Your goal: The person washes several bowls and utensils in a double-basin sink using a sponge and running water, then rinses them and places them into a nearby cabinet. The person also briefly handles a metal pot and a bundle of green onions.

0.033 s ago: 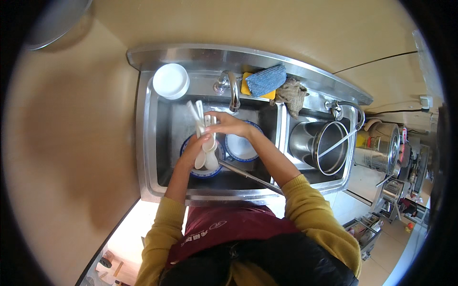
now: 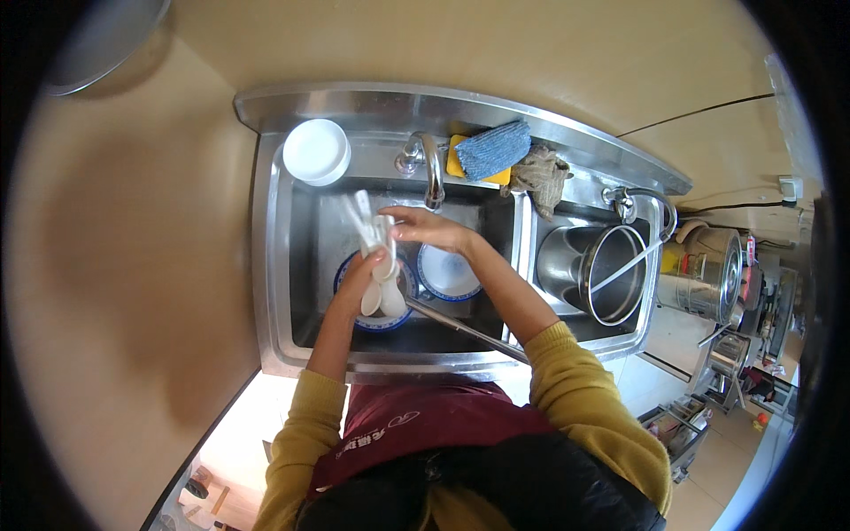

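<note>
- The left hand [image 2: 370,265], just left of the frame's centre, is closed round a bundle of white spoons [image 2: 376,257], handles fanning up, bowls hanging down over the basin.
- The right hand [image 2: 423,226] lies across the top of the bundle, fingers curled on the handles; how tightly it grips I cannot tell.
- The spoons look like glazed ceramic or hard plastic: stiff, light, probably slippery when wet and liable to chip, so best gripped mid-handle, as they are held now.
- Beneath them in the steel sink [image 2: 274,265] sit two blue-rimmed plates [image 2: 447,274], one mostly hidden by the hands.
- The tap [image 2: 431,168] arches above; a white bowl [image 2: 316,151] stands on the upper-left ledge.
- A blue-and-yellow sponge [image 2: 491,150] and a brownish rag [image 2: 542,177] lie on the back ledge.
- The right basin holds a metal pot [image 2: 598,274] with a long utensil leaning in it.
</note>
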`<action>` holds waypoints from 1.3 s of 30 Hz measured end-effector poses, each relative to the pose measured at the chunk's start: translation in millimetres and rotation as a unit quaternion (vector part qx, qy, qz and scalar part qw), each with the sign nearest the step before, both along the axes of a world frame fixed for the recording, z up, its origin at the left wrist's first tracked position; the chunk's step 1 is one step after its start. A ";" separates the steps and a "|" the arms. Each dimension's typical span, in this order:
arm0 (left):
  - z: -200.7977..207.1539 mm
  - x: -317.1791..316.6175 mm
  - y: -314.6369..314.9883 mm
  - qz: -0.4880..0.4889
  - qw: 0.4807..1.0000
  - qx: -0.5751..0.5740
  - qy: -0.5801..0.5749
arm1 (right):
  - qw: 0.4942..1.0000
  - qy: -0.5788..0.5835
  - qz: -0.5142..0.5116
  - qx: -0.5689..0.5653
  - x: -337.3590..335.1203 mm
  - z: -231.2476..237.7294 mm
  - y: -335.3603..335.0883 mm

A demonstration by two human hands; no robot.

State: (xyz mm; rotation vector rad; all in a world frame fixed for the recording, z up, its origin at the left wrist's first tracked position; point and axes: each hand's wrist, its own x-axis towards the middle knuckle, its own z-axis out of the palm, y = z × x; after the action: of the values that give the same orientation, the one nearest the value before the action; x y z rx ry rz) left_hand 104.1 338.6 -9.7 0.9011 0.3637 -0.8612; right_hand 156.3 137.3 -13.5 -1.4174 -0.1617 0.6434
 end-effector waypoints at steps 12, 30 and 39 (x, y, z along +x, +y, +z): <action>-42.6 5.0 20.7 0.188 0.972 0.127 0.058 | 0.957 0.269 -0.042 0.101 27.8 -129.5 17.2; -43.0 13.3 -1.7 0.269 0.957 0.104 -0.018 | 0.977 -0.065 0.048 -0.199 -25.1 -11.5 33.6; -18.7 9.9 13.5 0.236 0.964 -0.104 -0.060 | 0.982 -0.002 -0.050 -0.181 -32.5 4.0 52.5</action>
State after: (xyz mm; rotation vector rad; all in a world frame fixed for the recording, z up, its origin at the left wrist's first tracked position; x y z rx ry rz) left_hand 114.0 352.1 -28.4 0.6291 0.3549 -0.3927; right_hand 123.9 189.8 -9.5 -1.7647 0.0262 0.6057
